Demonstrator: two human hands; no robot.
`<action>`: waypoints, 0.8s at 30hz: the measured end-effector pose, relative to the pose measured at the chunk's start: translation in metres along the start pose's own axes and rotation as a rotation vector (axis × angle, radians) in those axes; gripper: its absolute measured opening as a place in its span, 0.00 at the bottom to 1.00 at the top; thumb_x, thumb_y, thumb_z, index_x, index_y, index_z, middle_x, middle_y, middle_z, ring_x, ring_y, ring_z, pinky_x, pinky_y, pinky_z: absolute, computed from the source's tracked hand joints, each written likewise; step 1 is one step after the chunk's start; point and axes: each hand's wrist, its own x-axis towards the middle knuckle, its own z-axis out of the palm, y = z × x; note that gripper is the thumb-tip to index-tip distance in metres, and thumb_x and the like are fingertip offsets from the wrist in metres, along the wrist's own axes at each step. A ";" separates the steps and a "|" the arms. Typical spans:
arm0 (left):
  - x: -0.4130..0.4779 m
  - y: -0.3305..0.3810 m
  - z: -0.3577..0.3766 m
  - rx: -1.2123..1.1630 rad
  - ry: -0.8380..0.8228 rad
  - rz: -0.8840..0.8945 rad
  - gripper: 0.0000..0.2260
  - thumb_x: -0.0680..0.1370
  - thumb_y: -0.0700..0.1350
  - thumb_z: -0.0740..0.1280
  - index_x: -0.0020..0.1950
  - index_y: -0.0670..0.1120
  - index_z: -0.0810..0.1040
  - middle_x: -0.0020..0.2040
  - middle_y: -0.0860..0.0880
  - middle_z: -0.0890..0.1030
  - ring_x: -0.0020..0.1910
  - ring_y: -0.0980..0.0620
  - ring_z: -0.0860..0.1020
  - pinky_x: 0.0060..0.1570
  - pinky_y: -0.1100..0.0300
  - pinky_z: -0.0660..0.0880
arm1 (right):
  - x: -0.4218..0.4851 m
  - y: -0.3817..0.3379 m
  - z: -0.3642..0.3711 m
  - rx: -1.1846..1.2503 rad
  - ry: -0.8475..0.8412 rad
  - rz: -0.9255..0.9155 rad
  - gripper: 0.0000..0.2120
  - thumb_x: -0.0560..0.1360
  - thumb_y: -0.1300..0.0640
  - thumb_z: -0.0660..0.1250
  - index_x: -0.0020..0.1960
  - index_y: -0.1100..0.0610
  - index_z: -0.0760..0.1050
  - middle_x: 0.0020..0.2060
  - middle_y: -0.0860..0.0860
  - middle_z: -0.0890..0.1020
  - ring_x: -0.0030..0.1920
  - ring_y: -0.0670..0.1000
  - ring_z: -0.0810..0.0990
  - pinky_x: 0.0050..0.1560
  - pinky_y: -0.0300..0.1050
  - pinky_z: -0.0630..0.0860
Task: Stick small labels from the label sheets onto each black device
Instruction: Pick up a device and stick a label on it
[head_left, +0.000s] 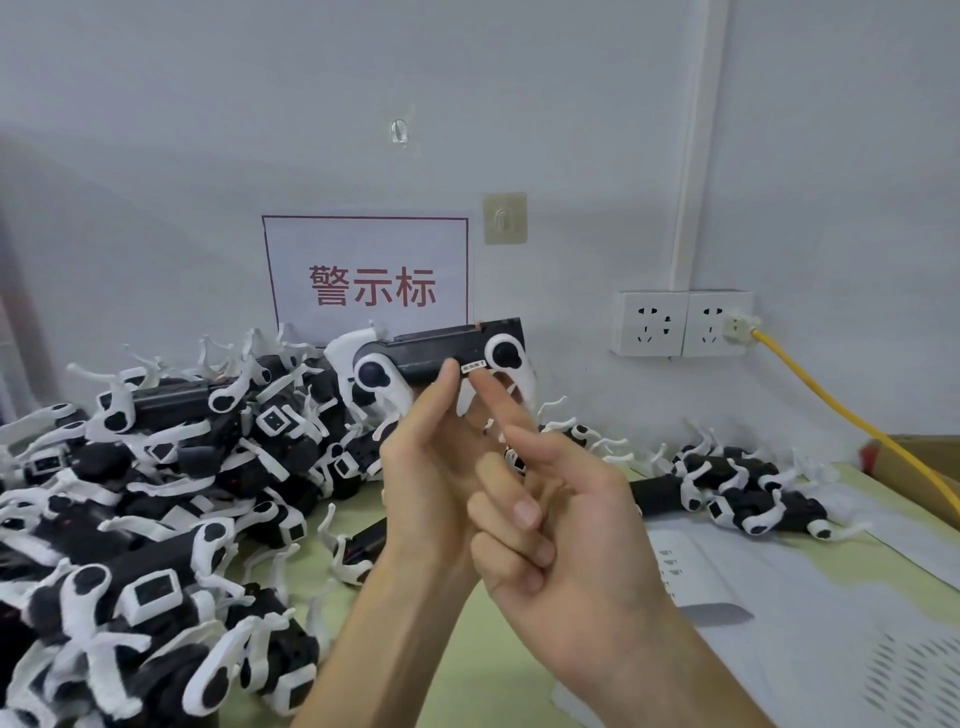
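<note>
I hold one black device (441, 351) with white end pieces up in front of the wall. My left hand (431, 467) grips it from below, one fingertip on its front face. A small white label (474, 367) sits on the device's lower edge near its right end. My right hand (550, 519) reaches up beside the left, and its straight index fingertip touches the device just under the label while its other fingers are curled. White label sheets (727, 571) lie on the table at the lower right.
A big pile of black-and-white devices (156, 493) fills the table's left side, and a smaller group (753, 499) lies at the right by the wall. Wall sockets (680, 322) with a yellow cable (831, 410) and a cardboard box (919, 457) are at the right.
</note>
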 end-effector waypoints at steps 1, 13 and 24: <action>0.000 -0.001 -0.001 0.012 0.004 -0.008 0.16 0.77 0.53 0.67 0.30 0.50 0.79 0.33 0.53 0.79 0.30 0.56 0.78 0.30 0.66 0.75 | 0.000 0.000 0.000 -0.001 -0.002 0.000 0.23 0.71 0.59 0.66 0.65 0.52 0.82 0.22 0.48 0.63 0.22 0.46 0.52 0.19 0.37 0.51; 0.000 -0.003 -0.003 0.149 0.072 -0.043 0.17 0.74 0.57 0.71 0.28 0.51 0.75 0.22 0.50 0.70 0.18 0.54 0.69 0.20 0.66 0.68 | 0.001 0.002 -0.004 0.007 0.021 -0.005 0.21 0.74 0.58 0.63 0.65 0.50 0.82 0.23 0.48 0.62 0.23 0.46 0.51 0.22 0.38 0.49; 0.003 -0.006 -0.003 0.143 0.128 -0.029 0.16 0.73 0.56 0.72 0.29 0.51 0.75 0.28 0.53 0.71 0.23 0.56 0.72 0.25 0.66 0.72 | 0.001 0.002 -0.004 0.013 0.017 -0.005 0.21 0.73 0.58 0.63 0.64 0.50 0.82 0.23 0.48 0.62 0.23 0.46 0.51 0.23 0.38 0.49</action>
